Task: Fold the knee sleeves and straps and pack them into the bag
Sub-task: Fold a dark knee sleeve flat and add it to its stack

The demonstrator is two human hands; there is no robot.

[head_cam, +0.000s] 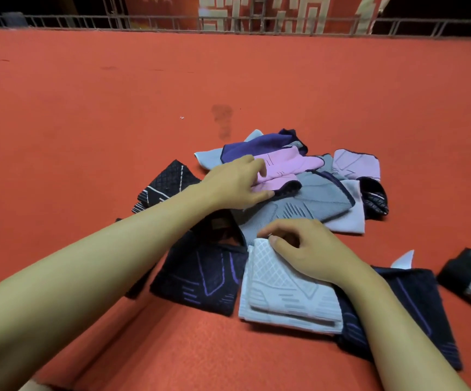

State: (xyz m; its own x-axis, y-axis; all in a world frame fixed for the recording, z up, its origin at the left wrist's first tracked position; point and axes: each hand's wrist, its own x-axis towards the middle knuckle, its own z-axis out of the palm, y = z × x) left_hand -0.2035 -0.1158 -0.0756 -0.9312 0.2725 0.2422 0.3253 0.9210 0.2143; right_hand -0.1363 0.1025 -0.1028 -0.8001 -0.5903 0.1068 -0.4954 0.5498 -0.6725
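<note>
Two bare hands work a heap of knitted knee sleeves on a red carpet: the left hand (235,179) pinches the edge of a pink sleeve (280,169) in the pile, while the right hand (307,249) grips the top corner of a white sleeve (282,289), folded flat and ribbed with a raised lattice. Sorting and folding appear under way; next, likely, the pink piece must be pulled free and doubled. No bag is in view
</note>
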